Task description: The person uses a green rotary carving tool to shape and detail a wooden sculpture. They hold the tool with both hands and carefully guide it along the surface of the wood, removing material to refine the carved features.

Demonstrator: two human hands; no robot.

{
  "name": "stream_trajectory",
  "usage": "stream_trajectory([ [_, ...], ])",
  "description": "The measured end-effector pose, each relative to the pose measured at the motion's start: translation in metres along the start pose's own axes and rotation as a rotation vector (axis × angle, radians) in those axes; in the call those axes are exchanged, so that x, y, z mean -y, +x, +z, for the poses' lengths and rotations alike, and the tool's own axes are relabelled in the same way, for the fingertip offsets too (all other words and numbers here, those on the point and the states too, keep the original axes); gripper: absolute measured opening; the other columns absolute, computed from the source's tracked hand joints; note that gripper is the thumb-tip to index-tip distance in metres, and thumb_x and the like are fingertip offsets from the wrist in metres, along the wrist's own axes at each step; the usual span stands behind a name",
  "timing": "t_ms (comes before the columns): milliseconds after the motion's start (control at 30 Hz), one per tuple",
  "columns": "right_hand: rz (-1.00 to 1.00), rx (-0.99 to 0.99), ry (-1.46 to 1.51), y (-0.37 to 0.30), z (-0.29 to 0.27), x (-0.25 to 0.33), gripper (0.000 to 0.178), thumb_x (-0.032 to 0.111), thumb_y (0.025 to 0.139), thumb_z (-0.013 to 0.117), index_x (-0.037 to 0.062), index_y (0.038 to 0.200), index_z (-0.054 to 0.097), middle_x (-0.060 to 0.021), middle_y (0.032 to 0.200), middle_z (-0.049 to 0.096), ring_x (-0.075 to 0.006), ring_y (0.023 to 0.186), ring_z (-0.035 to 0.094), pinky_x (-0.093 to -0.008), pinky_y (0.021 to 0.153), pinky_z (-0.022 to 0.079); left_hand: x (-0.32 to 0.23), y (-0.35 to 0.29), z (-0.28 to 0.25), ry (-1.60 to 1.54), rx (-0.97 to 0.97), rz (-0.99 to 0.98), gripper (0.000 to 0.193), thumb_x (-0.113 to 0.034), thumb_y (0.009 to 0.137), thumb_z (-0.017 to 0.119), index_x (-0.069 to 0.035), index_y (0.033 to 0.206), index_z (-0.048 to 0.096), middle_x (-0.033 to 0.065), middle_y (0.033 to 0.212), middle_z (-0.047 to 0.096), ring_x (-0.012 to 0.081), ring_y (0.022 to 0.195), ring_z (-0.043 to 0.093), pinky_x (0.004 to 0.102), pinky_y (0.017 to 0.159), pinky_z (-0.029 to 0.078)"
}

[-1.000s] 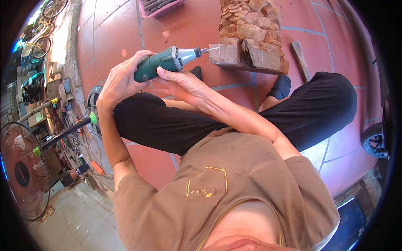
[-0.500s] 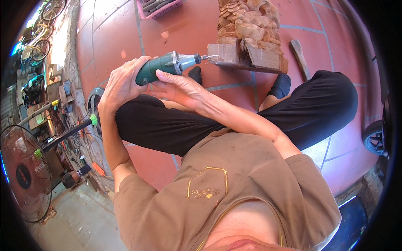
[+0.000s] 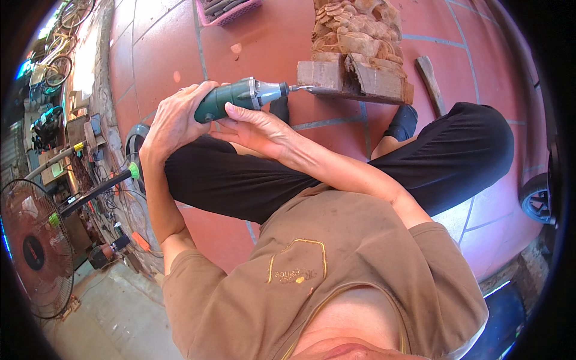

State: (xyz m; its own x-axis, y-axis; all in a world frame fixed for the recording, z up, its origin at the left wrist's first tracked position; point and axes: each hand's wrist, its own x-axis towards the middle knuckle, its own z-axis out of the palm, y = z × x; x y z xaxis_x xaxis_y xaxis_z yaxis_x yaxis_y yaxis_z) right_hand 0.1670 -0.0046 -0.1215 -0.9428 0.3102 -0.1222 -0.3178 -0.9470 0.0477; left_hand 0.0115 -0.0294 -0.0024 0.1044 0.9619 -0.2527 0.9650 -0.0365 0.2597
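A green die grinder with a grey metal nose lies level in my two hands, its thin bit pointing right. My left hand wraps round the rear end of its body. From below, my right hand supports the front part, the thumb pressed on the housing and some fingers hidden behind it. By the bit stands a carved wooden block, rough with rounded shapes above a squared, split base. The bit's tip overlaps the base's lower left corner; whether it touches the wood I cannot tell.
A wooden stick lies on the red tiled floor right of the carving. At the back stands a pink basket of dark tools. A fan and cables are at the left; my crossed legs are below the grinder.
The grinder's nose has dipped slightly toward me, so the bit sits lower against the corner of the carving's base. Both hands keep their hold.
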Motion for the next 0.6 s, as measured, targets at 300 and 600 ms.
stream_trajectory([
  [300,0.008,0.018,0.001,0.0003,0.0029,0.0024,0.046,0.018,0.085,0.072,0.0073,0.124,0.048,-0.0093,0.122,0.056,-0.0232,0.12,0.05,-0.0459,0.11,0.035,-0.0015,0.0007,-0.0013,0.017,-0.013,0.002,0.048,-0.004,0.067,0.066,-0.006,0.115,0.056,0.0166,0.106,0.064,0.0366,0.099,0.061,0.0412,0.084,0.049],
  [600,0.007,0.033,-0.005,0.0021,0.004,0.0047,0.049,0.02,0.084,0.074,0.0071,0.123,0.048,-0.0083,0.119,0.057,-0.0217,0.118,0.052,-0.0441,0.109,0.036,-0.0029,0.0022,-0.0028,0.004,-0.029,-0.002,0.045,-0.004,0.069,0.065,-0.006,0.113,0.056,0.0168,0.103,0.064,0.0366,0.097,0.061,0.0411,0.083,0.049],
])
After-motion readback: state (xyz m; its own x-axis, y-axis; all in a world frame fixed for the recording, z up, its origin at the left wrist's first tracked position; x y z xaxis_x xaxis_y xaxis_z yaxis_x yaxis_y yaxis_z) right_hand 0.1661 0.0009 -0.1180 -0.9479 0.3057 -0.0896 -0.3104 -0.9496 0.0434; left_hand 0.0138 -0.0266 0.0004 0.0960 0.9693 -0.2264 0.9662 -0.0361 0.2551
